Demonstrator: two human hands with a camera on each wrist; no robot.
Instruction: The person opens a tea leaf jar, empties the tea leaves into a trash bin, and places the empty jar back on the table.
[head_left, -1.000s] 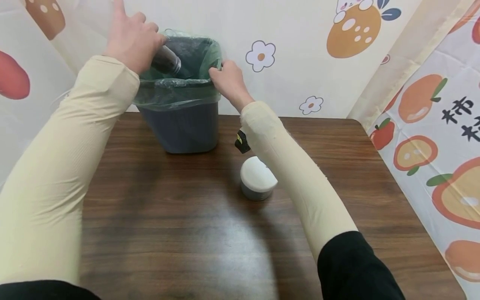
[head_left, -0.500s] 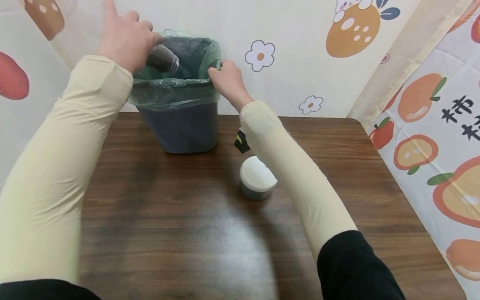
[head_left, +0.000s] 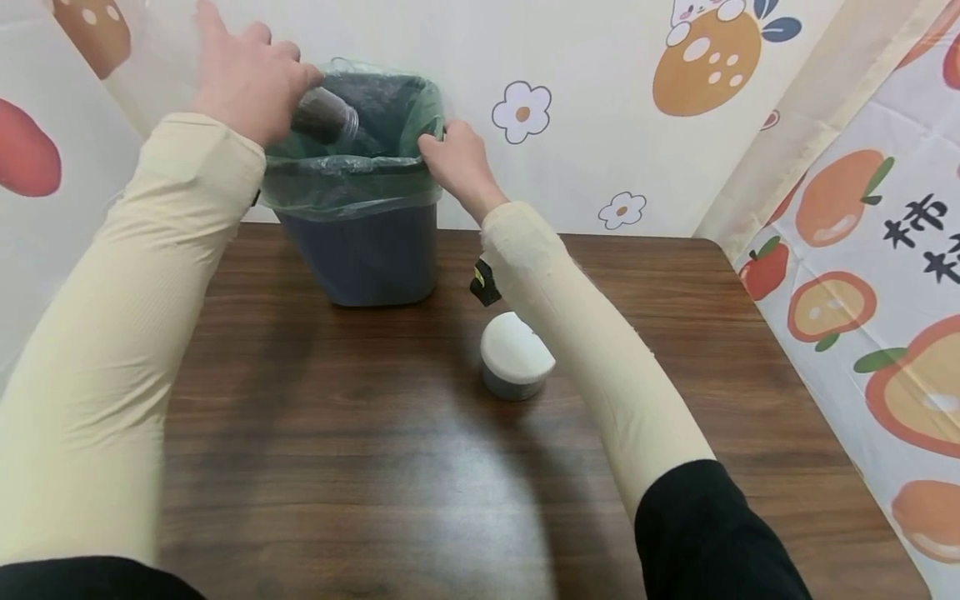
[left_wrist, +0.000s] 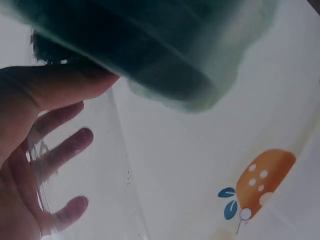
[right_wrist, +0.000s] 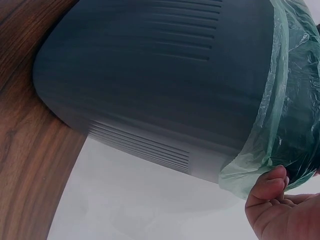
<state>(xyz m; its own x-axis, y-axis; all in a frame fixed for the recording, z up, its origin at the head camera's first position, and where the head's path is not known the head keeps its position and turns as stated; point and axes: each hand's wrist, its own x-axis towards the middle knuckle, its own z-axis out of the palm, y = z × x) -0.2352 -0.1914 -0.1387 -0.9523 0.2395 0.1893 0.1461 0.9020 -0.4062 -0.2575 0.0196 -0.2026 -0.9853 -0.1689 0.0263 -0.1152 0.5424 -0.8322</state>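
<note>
My left hand (head_left: pixel 251 83) grips a clear jar (head_left: pixel 326 117) that lies tilted over the bin, its threaded mouth pointing down and to the right. In the left wrist view the fingers (left_wrist: pixel 75 145) show through the clear wall, and something dark sits near the thumb. The dark blue-grey trash bin (head_left: pixel 367 258) stands upright against the back wall. A green plastic bag (head_left: pixel 352 187) lines it and folds over its rim. At the bin's right rim my right hand (head_left: pixel 461 167) pinches the bag's edge. What lies inside the bin is hidden.
A round white-topped container (head_left: pixel 516 354) with a grey lower part stands on the brown wooden table (head_left: pixel 360 467), beside my right forearm. Printed cloth (head_left: pixel 585 167) with fruit and flowers hangs behind the table, and more of it runs along the right edge.
My left hand has shifted slightly left with the tilted jar, which still hangs over the bin's mouth. The right hand, bin and white-topped container have stayed put.
</note>
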